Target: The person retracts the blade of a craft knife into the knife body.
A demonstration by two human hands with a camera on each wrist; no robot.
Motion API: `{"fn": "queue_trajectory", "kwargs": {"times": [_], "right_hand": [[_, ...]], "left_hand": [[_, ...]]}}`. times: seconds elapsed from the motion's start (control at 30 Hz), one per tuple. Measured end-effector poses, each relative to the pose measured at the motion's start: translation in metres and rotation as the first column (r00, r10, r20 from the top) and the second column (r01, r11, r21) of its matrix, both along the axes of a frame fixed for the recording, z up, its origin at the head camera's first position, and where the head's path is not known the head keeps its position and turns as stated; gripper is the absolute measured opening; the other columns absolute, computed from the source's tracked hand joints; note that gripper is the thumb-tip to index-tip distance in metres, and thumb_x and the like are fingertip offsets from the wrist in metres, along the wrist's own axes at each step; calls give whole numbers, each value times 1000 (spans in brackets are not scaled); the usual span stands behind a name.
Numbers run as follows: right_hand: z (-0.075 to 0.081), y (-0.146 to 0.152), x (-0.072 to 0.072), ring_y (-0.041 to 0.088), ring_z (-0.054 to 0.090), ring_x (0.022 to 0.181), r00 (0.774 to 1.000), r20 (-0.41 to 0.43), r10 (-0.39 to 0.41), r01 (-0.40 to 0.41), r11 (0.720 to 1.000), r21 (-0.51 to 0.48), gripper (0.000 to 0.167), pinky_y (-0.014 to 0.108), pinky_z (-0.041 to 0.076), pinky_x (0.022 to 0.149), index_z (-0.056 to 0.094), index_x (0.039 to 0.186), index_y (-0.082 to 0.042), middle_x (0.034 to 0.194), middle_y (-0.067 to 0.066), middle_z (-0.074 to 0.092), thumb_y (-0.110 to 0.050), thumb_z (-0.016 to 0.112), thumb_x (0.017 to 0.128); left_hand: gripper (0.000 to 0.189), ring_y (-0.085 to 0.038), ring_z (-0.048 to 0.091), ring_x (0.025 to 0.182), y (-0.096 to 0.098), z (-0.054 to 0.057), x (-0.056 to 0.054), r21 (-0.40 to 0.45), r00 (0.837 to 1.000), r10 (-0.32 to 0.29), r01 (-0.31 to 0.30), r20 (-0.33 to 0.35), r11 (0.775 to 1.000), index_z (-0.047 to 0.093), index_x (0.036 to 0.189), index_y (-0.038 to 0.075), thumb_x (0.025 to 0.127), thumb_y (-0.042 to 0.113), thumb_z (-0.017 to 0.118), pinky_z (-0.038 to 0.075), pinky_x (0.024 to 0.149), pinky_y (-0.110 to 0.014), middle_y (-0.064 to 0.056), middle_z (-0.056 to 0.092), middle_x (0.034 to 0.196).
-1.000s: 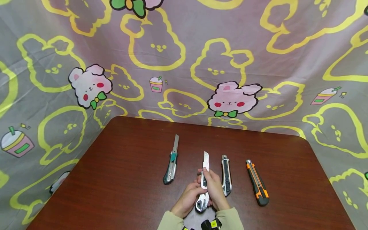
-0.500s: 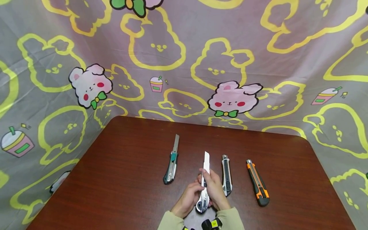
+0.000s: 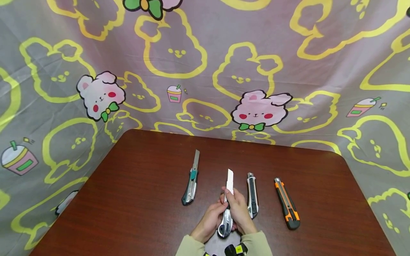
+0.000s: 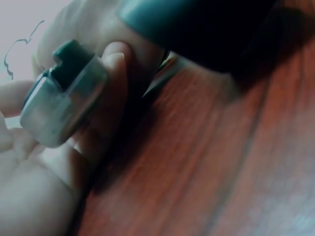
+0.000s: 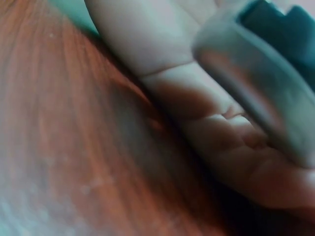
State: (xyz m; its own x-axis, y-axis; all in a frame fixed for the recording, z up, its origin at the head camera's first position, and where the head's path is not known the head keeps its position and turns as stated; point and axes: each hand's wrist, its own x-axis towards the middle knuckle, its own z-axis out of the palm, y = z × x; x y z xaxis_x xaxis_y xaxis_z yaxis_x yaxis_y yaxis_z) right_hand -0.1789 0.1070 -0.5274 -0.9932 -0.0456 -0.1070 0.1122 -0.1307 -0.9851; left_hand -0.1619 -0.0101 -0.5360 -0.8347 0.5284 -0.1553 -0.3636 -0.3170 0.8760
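A silver utility knife [image 3: 226, 224] is held between both hands low in the head view, its pale blade [image 3: 230, 176] extended and pointing away. My left hand [image 3: 208, 218] grips the body from the left, thumb lying on its upper face near the dark slider. From the other side my right hand [image 3: 239, 209] grips it higher up, thumb close to the base of the blade. The knife's silver butt end [image 4: 64, 105] shows blurred in the left wrist view. In the right wrist view the butt [image 5: 266, 78] stands over the curled fingers.
On the brown table [image 3: 134, 199], a teal-and-silver utility knife [image 3: 191, 183] lies to the left, blade extended. A black-and-silver one [image 3: 252, 195] lies just right of the hands, with an orange-and-black one [image 3: 286, 204] farther right. A patterned cloth [image 3: 198, 42] hangs behind the table.
My left thumb has slid forward along the knife toward the blade. My right hand and the knives on the table have stayed in place.
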Motion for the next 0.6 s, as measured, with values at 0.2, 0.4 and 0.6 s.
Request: {"fn": "queue_trajectory", "kwargs": {"times": [0.2,0.4,0.6], "right_hand": [[0,0,0,11,61,76,1000,-3,9,-9,1000,-1,41,21,51,77,46,128,12,77,1,57,-20,46,102],[1,0,0,10,60,76,999,-24,25,-26,1000,-17,41,21,51,76,43,128,14,76,-1,56,-17,44,102],[1,0,0,10,60,76,999,-29,30,-31,999,-28,42,21,52,76,41,129,15,77,-1,56,-17,44,102]], "left_hand": [[47,-12,65,60,1,1,1,-6,1000,0,0,-2,1000,47,121,-11,101,31,43,57,62,-27,-3,65,78],[49,-12,65,62,2,1,1,-27,1000,1,-1,-17,1000,49,120,-10,102,35,42,56,64,-27,-1,65,75],[46,-11,64,62,1,0,2,-47,999,-1,0,-33,999,51,118,-10,103,33,41,56,65,-26,-2,64,73]]}}
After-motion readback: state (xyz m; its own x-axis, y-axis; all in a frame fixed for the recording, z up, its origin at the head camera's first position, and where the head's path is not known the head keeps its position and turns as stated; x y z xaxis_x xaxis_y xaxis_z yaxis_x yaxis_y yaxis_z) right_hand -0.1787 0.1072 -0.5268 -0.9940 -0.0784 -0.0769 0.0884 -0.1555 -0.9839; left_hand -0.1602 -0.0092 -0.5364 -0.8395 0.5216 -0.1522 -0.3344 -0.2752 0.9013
